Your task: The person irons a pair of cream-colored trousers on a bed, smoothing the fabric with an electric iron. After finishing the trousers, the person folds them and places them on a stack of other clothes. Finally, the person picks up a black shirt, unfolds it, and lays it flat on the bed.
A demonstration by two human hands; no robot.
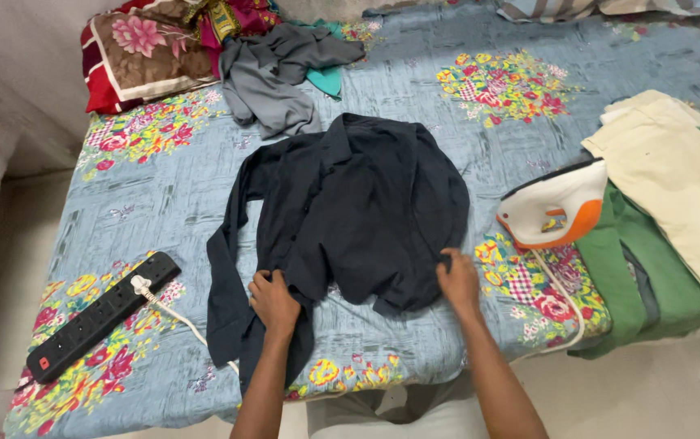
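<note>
- A dark navy shirt (358, 215) is lying near the middle of the bed, on a blue floral bedsheet (163, 187), still rumpled: its body is bunching in folds and one sleeve is trailing down toward 7 o'clock, over the near edge.
- The left hand (273, 299) is resting on the shirt's lower left part, at about 7 o'clock from the shirt's centre, fingers curling closed around a pinch of the dark cloth.
- The right hand (457, 280) is sitting at the shirt's hem at about 4 o'clock, fingers bending down onto the fabric edge; it seems to be gripping the hem, though the fingertips are tucking out of sight, so I cannot tell how firmly.
- The spreading looks only begun (the collar end at 12 o'clock is lying fairly flat, the lower half is not), and nothing shows as pressed yet.
- A white and orange iron (553, 213) is standing at 3 o'clock from the shirt, apart from both hands, its cord looping down toward 5 o'clock.
- A black power strip (102, 315) is lying at 8 o'clock, with a white plug in it.
- Folded cream and green clothes (667, 219) are stacking at the right edge; a grey garment (273, 77) is waiting crumpled at 11 o'clock beside a red floral pillow (143, 49).
</note>
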